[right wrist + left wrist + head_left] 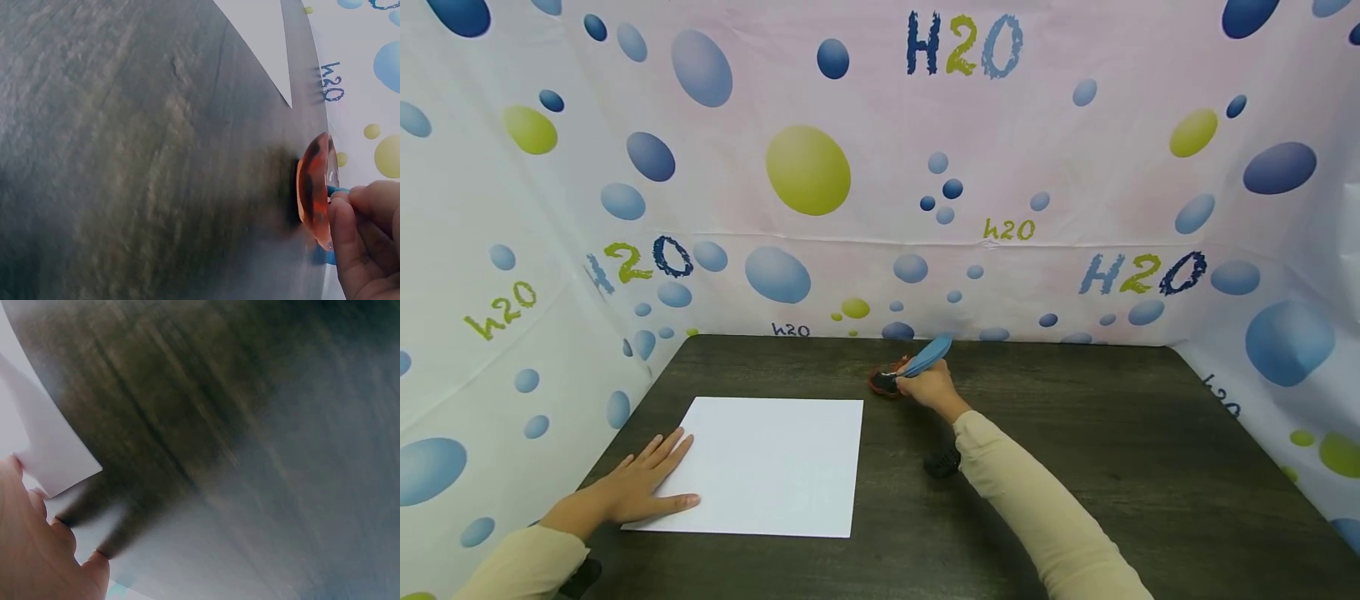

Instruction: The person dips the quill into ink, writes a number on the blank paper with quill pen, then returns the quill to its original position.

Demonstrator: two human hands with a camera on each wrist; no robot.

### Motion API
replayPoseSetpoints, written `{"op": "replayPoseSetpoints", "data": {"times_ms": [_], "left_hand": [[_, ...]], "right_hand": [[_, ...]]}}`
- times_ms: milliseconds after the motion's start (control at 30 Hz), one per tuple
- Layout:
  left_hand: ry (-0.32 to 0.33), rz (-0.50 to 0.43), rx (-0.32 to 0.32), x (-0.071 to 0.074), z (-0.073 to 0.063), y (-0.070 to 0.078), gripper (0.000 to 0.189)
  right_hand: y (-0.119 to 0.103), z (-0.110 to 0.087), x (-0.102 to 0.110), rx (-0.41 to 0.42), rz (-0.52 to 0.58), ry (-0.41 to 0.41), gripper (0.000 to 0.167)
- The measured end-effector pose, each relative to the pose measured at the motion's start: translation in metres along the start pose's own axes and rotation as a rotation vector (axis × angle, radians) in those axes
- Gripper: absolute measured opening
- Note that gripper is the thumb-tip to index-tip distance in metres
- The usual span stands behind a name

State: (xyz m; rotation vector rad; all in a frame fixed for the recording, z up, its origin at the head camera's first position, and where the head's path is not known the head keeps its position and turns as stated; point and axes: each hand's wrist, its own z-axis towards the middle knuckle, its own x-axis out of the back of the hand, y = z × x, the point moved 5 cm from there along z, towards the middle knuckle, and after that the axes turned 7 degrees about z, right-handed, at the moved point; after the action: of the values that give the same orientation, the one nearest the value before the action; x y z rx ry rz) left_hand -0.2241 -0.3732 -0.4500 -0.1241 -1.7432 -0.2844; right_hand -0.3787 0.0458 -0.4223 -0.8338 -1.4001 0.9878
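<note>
On the table (1150, 450), the paper (767, 467) lies left of and before the bowl (310, 194), the backdrop (880, 117) behind both

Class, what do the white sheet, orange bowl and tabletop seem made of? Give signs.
White sheet: probably paper, matt; thin, crisp-edged. Orange bowl: perhaps glass or plastic, glossy; light shows through its wall. Tabletop: perhaps wood or wood-look laminate, low sheen; dark, streaked grain.

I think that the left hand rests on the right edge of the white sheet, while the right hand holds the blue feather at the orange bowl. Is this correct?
Not quite: the left hand rests on the left edge of the white sheet, as the head view shows. The right hand does hold the blue feather at the orange bowl.
</note>
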Motion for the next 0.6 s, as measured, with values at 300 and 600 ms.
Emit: {"op": "replayPoseSetpoints", "data": {"times_ms": [300, 600], "left_hand": [[0.002, 0.007, 0.003, 0.0025, -0.001, 0.0026, 0.09], [-0.015, 0.007, 0.012, 0.001, -0.0006, 0.0029, 0.091]], "right_hand": [[-0.0056, 0.0018, -0.001, 0.039, -0.075, -0.034, 0.004], [-0.0081, -0.0028, -0.0022, 0.095, -0.105, 0.013, 0.004]]}}
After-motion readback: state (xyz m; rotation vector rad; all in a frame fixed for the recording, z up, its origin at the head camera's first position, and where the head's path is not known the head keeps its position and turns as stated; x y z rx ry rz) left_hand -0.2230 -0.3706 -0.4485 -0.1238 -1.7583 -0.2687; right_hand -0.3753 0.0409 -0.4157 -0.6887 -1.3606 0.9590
